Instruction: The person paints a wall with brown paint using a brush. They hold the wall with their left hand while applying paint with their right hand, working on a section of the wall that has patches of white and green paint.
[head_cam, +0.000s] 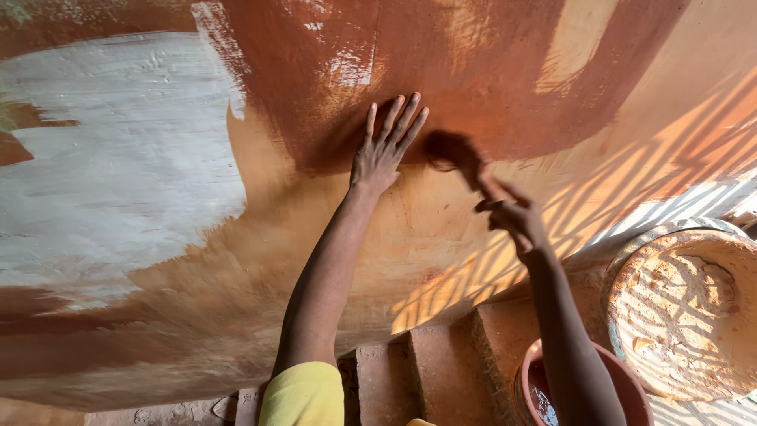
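Left hand: we press our left hand (382,150) flat on the wall (142,181), fingers spread and pointing up, holding nothing.
Right hand: our right hand (512,221) closes its fingers around the brush handle.
Brush: the brush (456,156) lies just right of the left hand; its long axis slants up-left, its blurred head on the red-brown paint.
Nearby: a bowl (527,379) of red-brown paint and a smeared pan (686,315) sit at lower right.

wall (236,237) open left & centre, left hand (382,154) flat mid-wall, bucket (532,386) & pan (682,315) crowd lower right
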